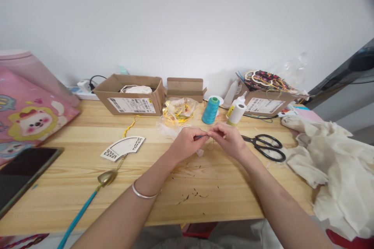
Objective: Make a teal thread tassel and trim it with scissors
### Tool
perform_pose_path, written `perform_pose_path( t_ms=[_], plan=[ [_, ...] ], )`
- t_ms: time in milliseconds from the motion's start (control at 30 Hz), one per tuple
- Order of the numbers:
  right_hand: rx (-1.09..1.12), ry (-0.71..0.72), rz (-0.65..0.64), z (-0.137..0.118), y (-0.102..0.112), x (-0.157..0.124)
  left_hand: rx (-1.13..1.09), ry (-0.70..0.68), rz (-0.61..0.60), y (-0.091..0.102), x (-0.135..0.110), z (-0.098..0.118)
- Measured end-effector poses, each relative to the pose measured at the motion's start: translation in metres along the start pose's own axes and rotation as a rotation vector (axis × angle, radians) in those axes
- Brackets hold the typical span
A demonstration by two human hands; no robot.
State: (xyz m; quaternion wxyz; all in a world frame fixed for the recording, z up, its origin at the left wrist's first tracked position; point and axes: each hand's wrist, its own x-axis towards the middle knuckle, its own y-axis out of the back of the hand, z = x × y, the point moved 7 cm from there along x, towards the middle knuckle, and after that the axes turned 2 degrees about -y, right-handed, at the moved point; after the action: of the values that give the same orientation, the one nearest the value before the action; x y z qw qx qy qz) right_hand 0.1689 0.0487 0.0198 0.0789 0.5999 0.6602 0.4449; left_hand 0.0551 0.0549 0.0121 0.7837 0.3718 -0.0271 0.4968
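Observation:
My left hand [188,142] is closed in a pinch on a thin dark-blue strand [201,136] that shows between thumb and finger. My right hand [227,138] meets it fingertip to fingertip, also pinching; what its fingertips hold is too small to make out. A fine pale thread seems to hang below the fingers. Just behind the hands stands a cone of turquoise thread [210,111]. Black-handled scissors [267,147] lie right of my right hand. On the left, a white fan-shaped cutout [123,148] joins a yellow cord, a brass-coloured piece [107,178] and a turquoise tassel [78,216].
Cardboard boxes [131,103] line the wall, with a plastic bag of yellow cords [180,112] between them. White bottles [236,113] stand behind my right hand. Cream cloth [336,163] covers the right edge; a phone [23,175] lies at left. Dark scraps dot the wooden table [228,198].

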Motion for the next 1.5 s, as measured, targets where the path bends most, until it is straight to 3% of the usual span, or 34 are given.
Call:
perform_pose_path(
  t_ms=[167, 367, 733, 1000, 1200, 1300, 1500],
  plan=[
    [0.14, -0.051, 0.029, 0.001, 0.011, 0.003, -0.035, 0.036, 0.017, 0.002, 0.0, -0.004],
    [0.147, -0.019, -0.077, -0.004, 0.007, 0.003, -0.082, 0.063, 0.003, 0.001, 0.0, -0.004],
    [0.082, -0.002, -0.107, -0.009, 0.005, 0.0, -0.126, 0.069, -0.065, -0.002, -0.001, -0.003],
    [0.098, -0.016, -0.112, -0.011, 0.004, 0.001, -0.228, 0.105, -0.049, -0.003, -0.001, -0.007],
    [0.135, 0.058, -0.142, -0.017, 0.005, -0.001, -0.289, 0.167, 0.002, 0.001, -0.001, -0.01],
    [0.164, 0.085, -0.138, -0.02, 0.007, -0.001, -0.226, 0.095, 0.05, 0.007, 0.0, -0.003],
    [0.21, -0.035, -0.015, -0.013, 0.013, 0.001, 0.002, -0.156, 0.083, 0.011, -0.002, 0.017]
  ],
)
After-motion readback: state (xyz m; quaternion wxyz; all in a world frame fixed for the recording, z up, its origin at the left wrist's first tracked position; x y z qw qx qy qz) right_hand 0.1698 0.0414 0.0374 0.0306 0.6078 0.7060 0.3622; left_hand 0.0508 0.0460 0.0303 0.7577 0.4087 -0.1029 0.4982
